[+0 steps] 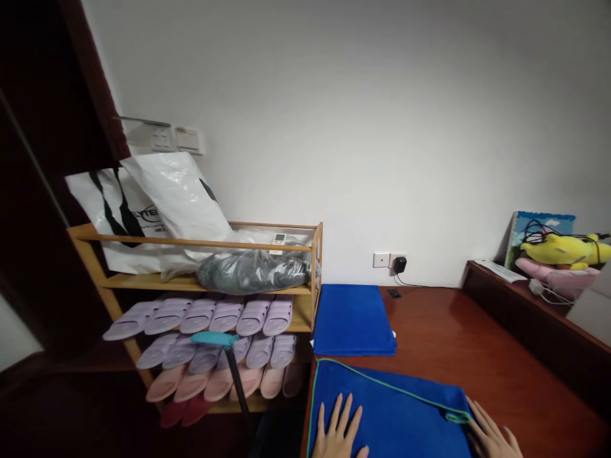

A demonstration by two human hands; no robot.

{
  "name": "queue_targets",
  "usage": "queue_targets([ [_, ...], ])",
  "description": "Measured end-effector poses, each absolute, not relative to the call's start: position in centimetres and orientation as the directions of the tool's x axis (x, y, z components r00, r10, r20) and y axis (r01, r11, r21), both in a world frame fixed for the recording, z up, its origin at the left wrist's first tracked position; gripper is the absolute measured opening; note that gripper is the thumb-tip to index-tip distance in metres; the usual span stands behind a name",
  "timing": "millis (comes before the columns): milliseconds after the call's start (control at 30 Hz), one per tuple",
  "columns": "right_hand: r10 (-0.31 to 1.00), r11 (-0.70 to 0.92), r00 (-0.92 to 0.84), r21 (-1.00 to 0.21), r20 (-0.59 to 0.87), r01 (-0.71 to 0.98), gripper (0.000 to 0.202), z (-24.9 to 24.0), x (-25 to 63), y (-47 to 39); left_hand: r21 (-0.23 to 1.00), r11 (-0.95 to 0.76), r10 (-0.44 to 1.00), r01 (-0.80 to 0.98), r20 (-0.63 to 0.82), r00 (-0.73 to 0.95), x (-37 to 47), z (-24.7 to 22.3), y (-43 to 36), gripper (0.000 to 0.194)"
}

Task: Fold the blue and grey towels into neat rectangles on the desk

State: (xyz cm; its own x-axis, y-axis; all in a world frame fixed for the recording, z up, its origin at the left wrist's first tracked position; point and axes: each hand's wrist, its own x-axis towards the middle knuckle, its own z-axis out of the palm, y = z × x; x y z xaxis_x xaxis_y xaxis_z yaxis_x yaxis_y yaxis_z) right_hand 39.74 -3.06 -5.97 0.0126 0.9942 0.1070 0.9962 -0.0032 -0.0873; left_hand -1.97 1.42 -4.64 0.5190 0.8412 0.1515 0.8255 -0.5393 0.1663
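A blue cloth (pixel 391 413) with green edging lies folded on the brown wooden desk, its top layer slanting down to the right. Flat on its left part rests my left hand (pixel 337 432), fingers spread. At the cloth's right edge is my right hand (pixel 492 436), with its fingers stretched out and touching the border beside a small curled green-edged corner (pixel 458 416). My right thumb is mostly hidden. Just beyond, against the wall, sits a neatly folded stack of blue cloth (pixel 354 321).
Left of the desk (pixel 477 343) stands a wooden shoe rack (pixel 305 312) with several slippers (pixel 277 315) and white bags (pixel 176 197). A black plug (pixel 400 264) is in the wall socket. A raised ledge (pixel 539 305) on the right holds a yellow plush toy (pixel 563 250).
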Motion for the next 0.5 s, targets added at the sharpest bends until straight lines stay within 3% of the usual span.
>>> queue_targets([
  [233,0.984,-0.05,0.05,-0.006,0.172,0.999,0.048,-6.0,44.0,-3.1,0.089,-0.606,0.785,0.791,0.234,0.574,-2.9,-4.0,1.3,0.072],
  [333,0.933,-0.259,0.218,0.11,0.287,0.96,0.048,-4.9,42.6,-3.0,0.082,-0.611,0.778,0.788,0.248,0.577,-3.0,-3.5,1.0,0.07],
  [433,0.841,-0.411,0.329,0.112,0.429,0.905,0.048,-3.9,37.4,-2.5,0.088,-0.608,0.78,0.789,0.256,0.572,-2.9,-3.2,0.9,0.067],
  [500,0.88,-0.237,0.195,0.044,0.432,0.971,0.049,-3.8,32.9,-2.2,0.087,-0.61,0.778,0.788,0.258,0.573,-2.9,-3.2,0.8,0.068],
])
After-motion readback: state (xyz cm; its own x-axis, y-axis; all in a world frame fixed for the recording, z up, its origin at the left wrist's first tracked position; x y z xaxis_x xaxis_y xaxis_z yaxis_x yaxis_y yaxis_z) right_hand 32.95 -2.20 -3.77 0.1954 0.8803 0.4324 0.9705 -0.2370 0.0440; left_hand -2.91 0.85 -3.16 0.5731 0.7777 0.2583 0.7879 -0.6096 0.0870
